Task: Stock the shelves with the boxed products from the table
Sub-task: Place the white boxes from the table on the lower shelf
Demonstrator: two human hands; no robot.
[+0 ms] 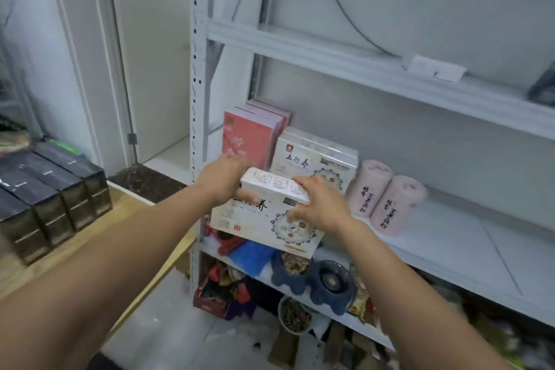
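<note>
Both my hands hold a white box (264, 219) printed with black characters and a round plate picture, in front of the shelf's left end. My left hand (223, 180) grips its upper left corner, thumb on the front face. My right hand (318, 204) grips its upper right edge, fingers curled over the front. An identical white box (312, 156) stands upright on the white shelf board (450, 237) just behind. Red boxes (249, 138) stand to its left against the shelf post. Several dark boxes (51, 195) lie in a row on the wooden table (126, 213) at the left.
Two pink cylindrical tubs (387, 198) stand right of the white boxes. Above runs another white shelf (360, 69) with a cable. Blue lids, jars and assorted packets (300, 276) crowd the lower shelf and floor. A white door (150, 54) stands behind the table.
</note>
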